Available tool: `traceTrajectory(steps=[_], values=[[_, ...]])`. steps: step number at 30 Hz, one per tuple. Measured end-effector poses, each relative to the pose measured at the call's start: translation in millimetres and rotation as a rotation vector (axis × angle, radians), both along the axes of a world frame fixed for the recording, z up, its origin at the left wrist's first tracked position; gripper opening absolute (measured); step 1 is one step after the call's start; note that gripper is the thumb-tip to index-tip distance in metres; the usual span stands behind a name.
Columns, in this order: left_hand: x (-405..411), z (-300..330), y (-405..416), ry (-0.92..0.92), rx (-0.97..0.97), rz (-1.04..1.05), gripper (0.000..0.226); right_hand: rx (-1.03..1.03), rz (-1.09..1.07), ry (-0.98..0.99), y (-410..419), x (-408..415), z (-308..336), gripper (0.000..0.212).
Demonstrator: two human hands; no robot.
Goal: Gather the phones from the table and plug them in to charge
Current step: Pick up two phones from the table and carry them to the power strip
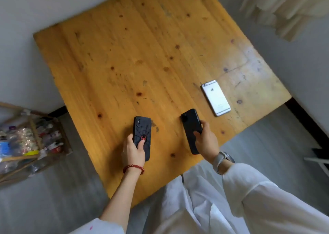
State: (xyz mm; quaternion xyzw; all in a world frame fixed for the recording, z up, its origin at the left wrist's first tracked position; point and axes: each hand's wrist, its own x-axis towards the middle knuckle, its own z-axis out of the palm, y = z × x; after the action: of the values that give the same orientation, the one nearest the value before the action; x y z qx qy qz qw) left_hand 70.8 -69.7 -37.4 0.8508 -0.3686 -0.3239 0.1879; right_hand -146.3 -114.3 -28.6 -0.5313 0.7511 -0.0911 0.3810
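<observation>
The left hand [132,149] is gripping a black phone with a red spider emblem [142,135] near the table's [124,55] near edge, fingers curled round its sides and thumb lying across its back. The right hand [206,141] is clamping its fingers on a plain black phone [190,125], back up, whose lower end is overhanging the near edge. A silver phone [216,98] is lying face down, untouched, toward the table's right corner, just beyond the right hand.

The left hand [132,149] covers the near end of the spider phone [142,135]; the right hand [206,141] hides one edge of the black phone [191,129]; left of the hands, the shelf [30,142] is blurred.
</observation>
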Motion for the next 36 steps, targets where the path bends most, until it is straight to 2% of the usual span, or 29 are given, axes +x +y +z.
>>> traceTrajectory(steps=[2,6,8,10,13,19,23,28,33,36], values=[[-14.6,6.5,-0.5,0.032,-0.049,-0.076,0.039,-0.006,-0.096,-0.076,20.1,-8.4,11.5,0.034],[-74.4,27.9,-10.2,0.208,-0.083,-0.241,0.036,-0.102,-0.316,-0.142,64.9,-45.9,34.1,0.025],[-137.7,44.0,-4.9,0.241,-0.108,-0.475,0.036,-0.188,-0.525,-0.103,110.1,-92.2,49.1,0.022],[-154.2,48.8,-12.4,0.213,-0.142,-0.524,0.034,-0.203,-0.563,-0.105,119.7,-101.5,50.7,0.021],[-227.0,63.4,14.2,0.275,-0.188,-0.761,0.032,-0.268,-0.819,-0.098,181.2,-153.2,63.5,0.019],[-379.0,82.1,148.2,0.374,-0.202,-1.160,0.024,-0.387,-1.250,-0.045,362.9,-246.6,70.7,0.018],[-465.3,85.0,266.4,0.425,-0.083,-1.352,0.022,-0.396,-1.499,0.011,492.3,-290.7,74.3,0.023],[-558.6,90.9,414.4,0.463,-0.017,-1.713,0.024,-0.381,-1.833,0.114,644.8,-325.1,81.5,0.024],[-635.1,92.5,540.9,0.488,0.029,-2.008,0.024,-0.367,-2.170,0.173,758.0,-343.0,79.1,0.019],[-676.7,87.3,604.5,0.493,0.079,-2.139,0.022,-0.369,-2.300,0.173,811.5,-361.0,73.3,0.016]])
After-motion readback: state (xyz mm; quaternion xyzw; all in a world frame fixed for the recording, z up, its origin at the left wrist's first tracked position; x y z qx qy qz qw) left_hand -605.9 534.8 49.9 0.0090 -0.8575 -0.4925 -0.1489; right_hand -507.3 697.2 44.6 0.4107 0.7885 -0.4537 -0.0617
